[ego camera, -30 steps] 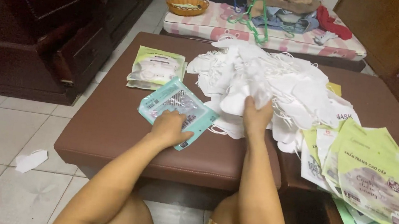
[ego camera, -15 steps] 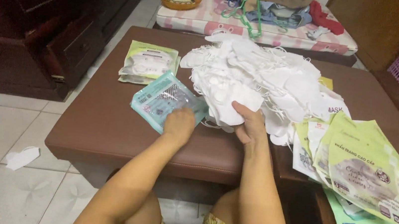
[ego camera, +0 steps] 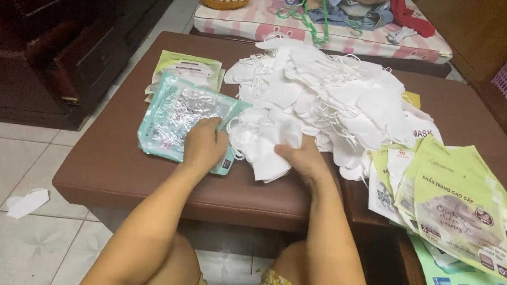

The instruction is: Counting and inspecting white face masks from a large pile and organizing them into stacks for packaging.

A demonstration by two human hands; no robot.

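your left hand (ego camera: pixel 204 145) lies flat on the teal packet (ego camera: pixel 181 121), your right hand (ego camera: pixel 304 161) clamped on a white mask (ego camera: pixel 264 145) near the tabletop (ego camera: pixel 135 177) edge, where tangled loops could drag the mask pile (ego camera: pixel 328 100) off.

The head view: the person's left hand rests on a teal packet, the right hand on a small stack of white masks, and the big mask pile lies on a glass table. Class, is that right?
Not quite. The head view shows the mask pile on a brown padded bench, not a glass table. The left hand does rest on the teal packet, the right hand on the small stack of white masks.
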